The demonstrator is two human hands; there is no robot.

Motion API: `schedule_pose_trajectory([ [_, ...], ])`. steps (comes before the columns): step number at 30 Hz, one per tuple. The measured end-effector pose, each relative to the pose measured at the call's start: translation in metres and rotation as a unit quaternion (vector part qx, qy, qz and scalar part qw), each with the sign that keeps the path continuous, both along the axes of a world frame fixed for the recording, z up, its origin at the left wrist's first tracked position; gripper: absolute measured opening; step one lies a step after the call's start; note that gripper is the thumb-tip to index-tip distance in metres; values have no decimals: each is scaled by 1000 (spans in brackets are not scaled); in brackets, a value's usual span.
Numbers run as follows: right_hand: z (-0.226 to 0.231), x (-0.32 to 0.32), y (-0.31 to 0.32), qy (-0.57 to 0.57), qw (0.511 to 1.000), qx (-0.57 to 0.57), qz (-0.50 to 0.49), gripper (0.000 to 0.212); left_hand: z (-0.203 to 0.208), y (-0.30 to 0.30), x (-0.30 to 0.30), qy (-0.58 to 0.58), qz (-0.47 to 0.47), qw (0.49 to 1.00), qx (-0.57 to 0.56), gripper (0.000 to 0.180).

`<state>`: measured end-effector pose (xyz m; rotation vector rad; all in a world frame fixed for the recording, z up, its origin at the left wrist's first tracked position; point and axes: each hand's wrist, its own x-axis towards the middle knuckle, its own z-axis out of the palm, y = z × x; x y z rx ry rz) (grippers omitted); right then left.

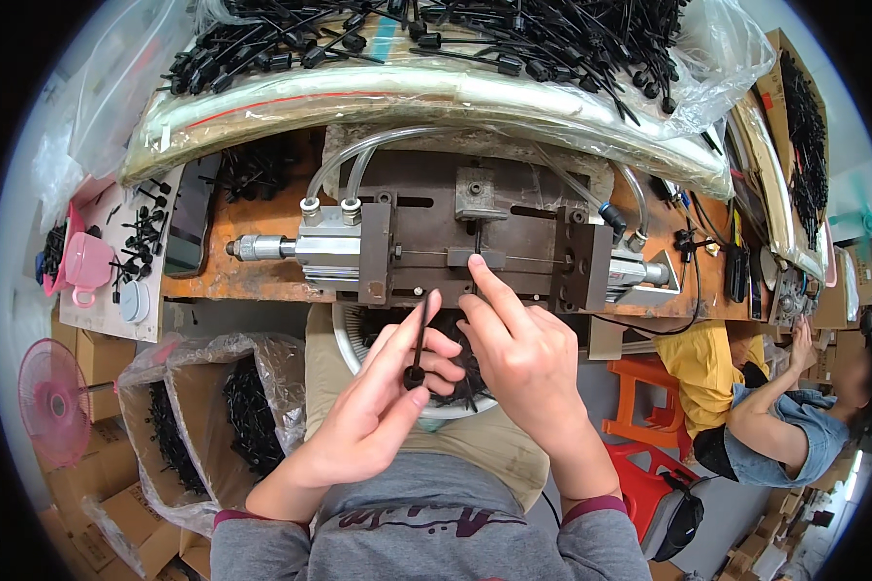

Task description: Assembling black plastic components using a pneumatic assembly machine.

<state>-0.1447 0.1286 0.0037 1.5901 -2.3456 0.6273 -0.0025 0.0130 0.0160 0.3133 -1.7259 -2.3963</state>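
A clamping fixture (421,254) with a dark metal base and a pneumatic cylinder on either side stands in front of me. My left hand (383,387) holds a thin black plastic stem (420,339), its knobbed end down near the thumb and its tip up by the index finger. My right hand (523,353) is at the fixture's middle, its index fingertip against the small centre block (491,259). Its fingers close about a second thin black stem (478,235) that runs under the metal top block (482,194); the lower part is mostly hidden. Between my knees, a white basket (345,334) holds black parts.
A large heap of black stems (552,39) lies on plastic sheeting beyond the fixture. Clear air hoses (388,137) arch over it. Lined boxes of black parts (189,426) and a pink fan (55,402) are at left. At right sit a co-worker (775,426) and an orange stool (639,392).
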Motion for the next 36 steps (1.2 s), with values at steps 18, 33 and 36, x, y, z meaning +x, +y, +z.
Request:
schedule_pose_trajectory([
  [18,-6,5,17,-108,991,-76,34,23,20,-12,-7,42,129,979,-150,44],
  [33,-45,31,47,-199,973,46,113,29,-17,-5,-28,79,145,877,-452,26],
  [36,-47,33,48,-206,971,56,109,30,-22,-5,-34,73,140,824,-543,27],
])
